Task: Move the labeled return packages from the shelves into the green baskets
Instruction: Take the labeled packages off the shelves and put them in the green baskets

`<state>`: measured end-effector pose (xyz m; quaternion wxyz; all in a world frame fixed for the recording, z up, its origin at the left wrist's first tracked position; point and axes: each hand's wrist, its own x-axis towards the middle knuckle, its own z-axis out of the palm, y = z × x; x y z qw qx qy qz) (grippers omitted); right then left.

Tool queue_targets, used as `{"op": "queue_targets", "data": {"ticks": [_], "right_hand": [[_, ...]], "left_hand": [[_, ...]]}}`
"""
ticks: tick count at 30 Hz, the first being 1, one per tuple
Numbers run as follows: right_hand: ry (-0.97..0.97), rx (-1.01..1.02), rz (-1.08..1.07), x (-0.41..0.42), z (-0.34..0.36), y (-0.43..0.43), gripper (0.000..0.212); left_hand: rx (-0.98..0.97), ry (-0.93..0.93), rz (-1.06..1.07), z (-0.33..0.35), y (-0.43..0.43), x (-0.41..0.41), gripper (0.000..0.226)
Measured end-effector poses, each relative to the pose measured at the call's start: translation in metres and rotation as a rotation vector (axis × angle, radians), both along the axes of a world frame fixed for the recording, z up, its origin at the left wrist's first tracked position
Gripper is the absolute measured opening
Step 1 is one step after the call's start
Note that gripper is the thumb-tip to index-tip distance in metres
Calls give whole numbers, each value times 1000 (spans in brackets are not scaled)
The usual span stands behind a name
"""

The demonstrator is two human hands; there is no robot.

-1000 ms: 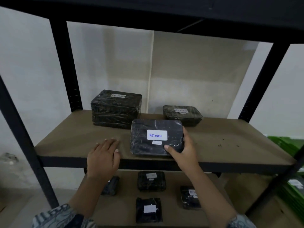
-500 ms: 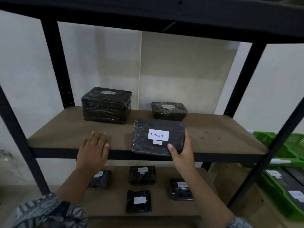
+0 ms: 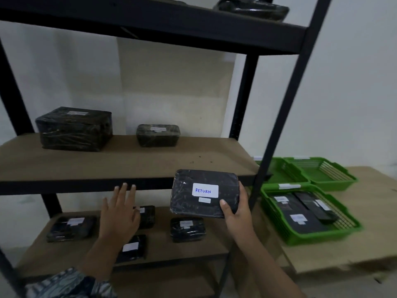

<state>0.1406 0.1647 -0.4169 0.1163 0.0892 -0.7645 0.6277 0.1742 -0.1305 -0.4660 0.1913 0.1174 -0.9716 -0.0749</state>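
Observation:
My right hand (image 3: pixel 237 208) grips a flat black wrapped package (image 3: pixel 204 193) with a white RETURN label, held in the air just in front of the middle shelf's (image 3: pixel 129 162) front edge. My left hand (image 3: pixel 119 214) hovers open below that edge, fingers spread, holding nothing. On the middle shelf stand a large black package (image 3: pixel 74 129) and a smaller one (image 3: pixel 158 135), both labeled. Several labeled packages lie on the lower shelf (image 3: pixel 189 249). To the right, a green basket (image 3: pixel 277 220) holds several black packages; another green basket (image 3: pixel 320 173) behind it looks bare.
A black upright post (image 3: pixel 279 125) of the rack stands between the held package and the baskets. The baskets rest on a low wooden table (image 3: pixel 365 239). Another black package (image 3: pixel 251 7) sits on the top shelf. White walls lie behind.
My right hand has lifted the RETURN package off the middle shelf and carried it right and down. My left hand left the shelf edge. The view swung right, showing the baskets.

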Motion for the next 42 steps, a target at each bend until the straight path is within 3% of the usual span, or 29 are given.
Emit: {"op": "queue_targets", "data": {"ticks": [3,13,20,24,33,42], "right_hand": [[12,-1,-41,6,-4,49,67],[-3,-20,-253,26,-17,200,65],[-40,-21,-469,9,-25,280,63],[-55,-18,-532,-25,-24,311,59],[-130,-47,-594,-151,-20,348,59],[-212,8,-506,-254,-42,355,61]], "left_hand": [[9,4,-117,-2,61,-4,56],[39,-17,-512,-13,258,-30,59],[124,-83,-711,-23,354,-75,75],[159,-88,-776,-26,392,-119,64],[195,-111,-744,-23,439,-246,65],[188,-157,-587,-44,460,-323,61]]}}
